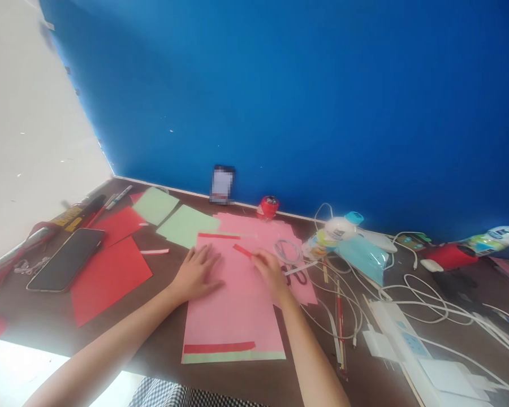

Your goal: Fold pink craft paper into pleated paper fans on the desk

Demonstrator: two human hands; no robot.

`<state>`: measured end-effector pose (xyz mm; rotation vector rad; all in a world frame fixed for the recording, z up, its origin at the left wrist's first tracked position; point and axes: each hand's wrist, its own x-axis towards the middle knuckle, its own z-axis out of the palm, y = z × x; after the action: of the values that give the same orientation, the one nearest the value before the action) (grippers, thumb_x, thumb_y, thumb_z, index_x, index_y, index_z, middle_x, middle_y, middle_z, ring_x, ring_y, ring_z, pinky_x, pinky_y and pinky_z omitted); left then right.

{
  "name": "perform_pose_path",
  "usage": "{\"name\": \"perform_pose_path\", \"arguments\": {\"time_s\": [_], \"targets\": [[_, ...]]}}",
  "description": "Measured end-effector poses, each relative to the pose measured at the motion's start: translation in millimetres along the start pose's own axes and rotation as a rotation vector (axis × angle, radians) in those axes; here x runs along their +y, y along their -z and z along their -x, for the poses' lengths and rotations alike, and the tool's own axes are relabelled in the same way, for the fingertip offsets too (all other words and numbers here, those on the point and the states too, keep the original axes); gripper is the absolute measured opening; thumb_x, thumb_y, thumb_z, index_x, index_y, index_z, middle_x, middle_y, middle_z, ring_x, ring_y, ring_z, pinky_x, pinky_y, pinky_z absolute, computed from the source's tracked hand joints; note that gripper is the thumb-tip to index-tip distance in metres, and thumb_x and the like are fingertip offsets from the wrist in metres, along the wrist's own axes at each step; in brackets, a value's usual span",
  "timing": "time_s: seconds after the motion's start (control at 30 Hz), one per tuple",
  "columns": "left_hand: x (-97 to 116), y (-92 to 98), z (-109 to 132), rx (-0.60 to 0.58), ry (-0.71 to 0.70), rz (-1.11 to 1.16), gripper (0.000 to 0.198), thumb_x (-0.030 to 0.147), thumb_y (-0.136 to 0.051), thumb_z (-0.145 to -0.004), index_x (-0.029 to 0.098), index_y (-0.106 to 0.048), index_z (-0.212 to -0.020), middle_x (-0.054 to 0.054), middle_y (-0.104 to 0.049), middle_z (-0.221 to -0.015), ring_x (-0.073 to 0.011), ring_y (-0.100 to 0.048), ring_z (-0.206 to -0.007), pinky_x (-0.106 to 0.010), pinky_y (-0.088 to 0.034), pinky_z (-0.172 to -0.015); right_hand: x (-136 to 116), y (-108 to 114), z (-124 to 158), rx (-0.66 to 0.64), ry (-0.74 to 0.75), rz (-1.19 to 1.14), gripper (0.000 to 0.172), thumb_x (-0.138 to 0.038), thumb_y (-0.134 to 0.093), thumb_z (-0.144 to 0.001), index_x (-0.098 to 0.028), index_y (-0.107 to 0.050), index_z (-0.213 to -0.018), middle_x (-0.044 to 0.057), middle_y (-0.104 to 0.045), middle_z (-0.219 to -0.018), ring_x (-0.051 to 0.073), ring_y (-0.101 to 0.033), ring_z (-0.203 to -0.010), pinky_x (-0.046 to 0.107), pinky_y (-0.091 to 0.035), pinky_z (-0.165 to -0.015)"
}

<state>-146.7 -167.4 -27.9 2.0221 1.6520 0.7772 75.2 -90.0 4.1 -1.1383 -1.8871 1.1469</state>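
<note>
A pink paper sheet (233, 305) lies on the dark table in front of me. Near its bottom edge run a red strip (218, 347) and a pale green strip (212, 358); another red strip (219, 236) crosses its upper edge. My left hand (197, 274) rests flat on the sheet's left side, fingers spread. Pinched in my right hand (268, 270) is a short red paper strip (242, 250), tilted over the upper part of the sheet. Dark-handled scissors (297, 276) lie just right of that hand, partly covered.
Red papers (112, 277), light green papers (186, 225) and a phone (68, 260) lie to the left. Another phone (223, 185) leans on the blue wall near a red round container (268, 207). At right are a bottle (331, 236), tangled white cables (424, 305) and a power strip (402, 339).
</note>
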Motion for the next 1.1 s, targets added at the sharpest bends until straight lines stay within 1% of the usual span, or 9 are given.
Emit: {"name": "perform_pose_path", "arguments": {"time_s": [0.1, 0.2, 0.33, 0.4, 0.5, 0.6, 0.7, 0.83, 1.1], "targets": [[-6, 6.5, 3, -0.123, -0.034, -0.15, 0.07, 0.057, -0.054, -0.074, 0.026, -0.036, -0.135, -0.012, -0.022, -0.147, -0.0324, -0.019, -0.134, -0.056, 0.0, -0.106, 3, 20, -12, -0.047, -0.1, 0.01, 0.015, -0.027, -0.047, -0.071, -0.019, -0.046, -0.058, -0.004, -0.042, -0.058, 0.011, -0.041, -0.054, 0.023, -0.032, -0.051], [-11, 24.1, 6, -0.23, -0.048, -0.165, 0.068, 0.053, -0.056, -0.074, 0.028, -0.036, -0.134, -0.011, -0.024, -0.146, -0.0329, -0.018, -0.134, -0.058, -0.001, -0.105, 6, 33, -18, -0.031, -0.133, 0.028, 0.013, -0.029, -0.049, -0.069, -0.02, -0.051, -0.061, -0.004, -0.044, -0.059, 0.012, -0.042, -0.056, 0.024, -0.033, -0.052], [-2, 34.6, -4, -0.182, -0.043, -0.199, 0.046, 0.042, -0.052, -0.079, 0.024, -0.05, -0.121, -0.012, -0.041, -0.136, -0.0333, -0.026, -0.13, -0.058, -0.011, -0.105, 11, 43, -25, -0.008, -0.165, -0.002, 0.018, -0.037, -0.05, -0.071, -0.02, -0.056, -0.067, -0.002, -0.049, -0.063, 0.013, -0.044, -0.057, 0.025, -0.036, -0.054], [10, 26.3, -18, -0.133, -0.04, -0.212, 0.039, 0.035, -0.048, -0.081, 0.018, -0.053, -0.116, -0.015, -0.045, -0.13, -0.0327, -0.033, -0.126, -0.053, -0.022, -0.104, 13, 44, -31, -0.05, -0.201, -0.019, 0.02, -0.038, -0.051, -0.07, -0.019, -0.056, -0.069, -0.002, -0.05, -0.065, 0.012, -0.045, -0.057, 0.024, -0.036, -0.054], [26, 0.9, -44, -0.108, -0.035, -0.19, 0.042, 0.027, -0.047, -0.078, 0.012, -0.05, -0.117, -0.019, -0.045, -0.13, -0.0336, -0.038, -0.123, -0.047, -0.034, -0.099, 15, 44, -41, -0.186, -0.253, -0.008, 0.017, -0.035, -0.054, -0.067, -0.018, -0.054, -0.065, -0.004, -0.048, -0.06, 0.01, -0.044, -0.054, 0.022, -0.034, -0.051], [27, -26.9, -63, -0.05, -0.03, -0.166, 0.056, 0.02, -0.046, -0.074, 0.004, -0.038, -0.128, -0.022, -0.037, -0.136, -0.0338, -0.028, -0.13, -0.047, -0.029, -0.103, 18, 45, -49, -0.263, -0.302, -0.007, 0.016, -0.032, -0.054, -0.067, -0.017, -0.053, -0.061, -0.005, -0.046, -0.054, 0.009, -0.043, -0.051, 0.021, -0.032, -0.048], [15, -45.6, -69, 0.042, -0.046, -0.168, 0.054, 0.015, -0.039, -0.076, 0.002, -0.037, -0.128, -0.021, -0.038, -0.136, -0.0314, -0.027, -0.131, -0.047, -0.024, -0.107, 19, 49, -52, -0.28, -0.328, -0.011, 0.017, -0.031, -0.053, -0.067, -0.017, -0.051, -0.057, -0.004, -0.046, -0.051, 0.008, -0.042, -0.047, 0.02, -0.03, -0.045], [2, -53.8, -67, 0.09, -0.124, -0.134, 0.05, 0.015, -0.038, -0.077, 0.007, -0.042, -0.126, -0.018, -0.039, -0.137, -0.0304, -0.026, -0.132, -0.049, -0.022, -0.108, 18, 50, -53, -0.277, -0.346, -0.014, 0.02, -0.028, -0.053, -0.066, -0.017, -0.047, -0.051, -0.004, -0.045, -0.047, 0.007, -0.038, -0.042, 0.02, -0.027, -0.042], [7, -52.1, -67, 0.076, -0.099, -0.197, 0.047, 0.015, -0.038, -0.078, 0.006, -0.044, -0.124, -0.019, -0.037, -0.138, -0.0311, -0.025, -0.132, -0.047, -0.023, -0.108, 19, 44, -54, -0.292, -0.332, -0.004, 0.018, -0.022, -0.051, -0.066, -0.016, -0.049, -0.049, -0.004, -0.044, -0.043, 0.007, -0.039, -0.04, 0.02, -0.026, -0.04]]}}
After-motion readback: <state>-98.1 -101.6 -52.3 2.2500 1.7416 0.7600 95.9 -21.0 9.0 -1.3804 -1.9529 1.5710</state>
